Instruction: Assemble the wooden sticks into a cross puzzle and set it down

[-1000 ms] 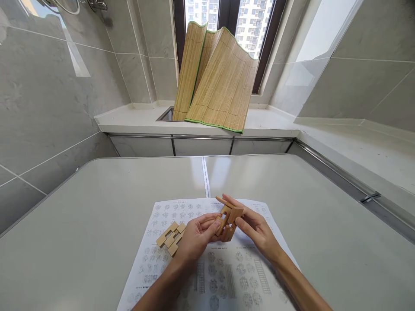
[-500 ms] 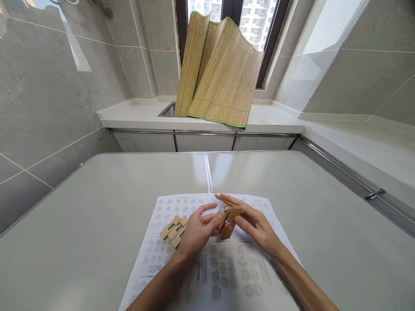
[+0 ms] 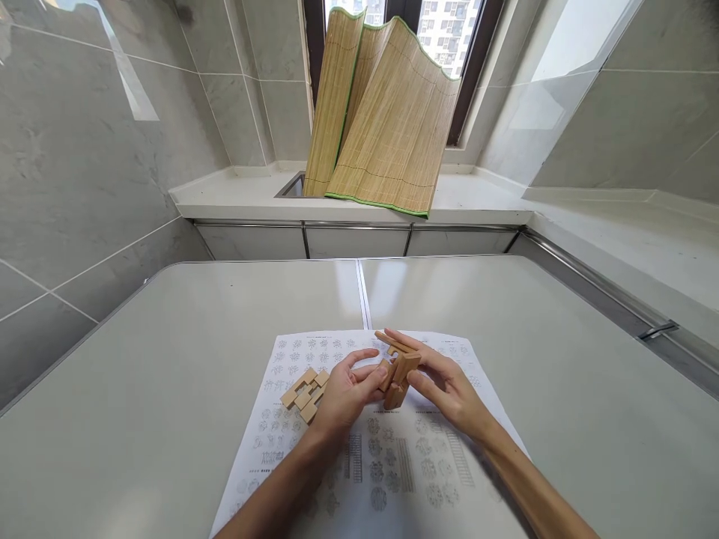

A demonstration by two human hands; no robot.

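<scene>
first note-taker: where is the wooden block assembly (image 3: pixel 398 383)?
second note-taker: lower centre of the frame, between the two hands, raised above the printed sheet (image 3: pixel 387 520). several notched pieces, set at angles to one another; a thin piece at its top slants toward the upper left.
first: left hand (image 3: pixel 341 393)?
second: left of the assembly. thumb and some fingers pinch the near-left block; index finger is lifted clear, curving above the thumb. exact contact of the lower fingers hidden.
first: right hand (image 3: pixel 452 385)?
second: right of the assembly. fingers reach along the thin upper piece, thumb tip against the right side of the upright blocks. fingers closed around it lightly, a gap showing between thumb and index. how firm the grip is, cannot tell.
first: other wood?
second: pale wooden pieces (image 3: pixel 303 393), flat cluster on the sheet, just left of the left hand, partly covered by it.
first: ground and surroundings?
second: sheet carries rows of small line drawings, lies on a glossy pale table (image 3: pixel 140 374) filling the lower frame. upper centre: folded bamboo mat (image 3: pixel 393 127), green-edged, standing on a white counter (image 3: pixel 225 196) before a window (image 3: pixel 449 34).
</scene>
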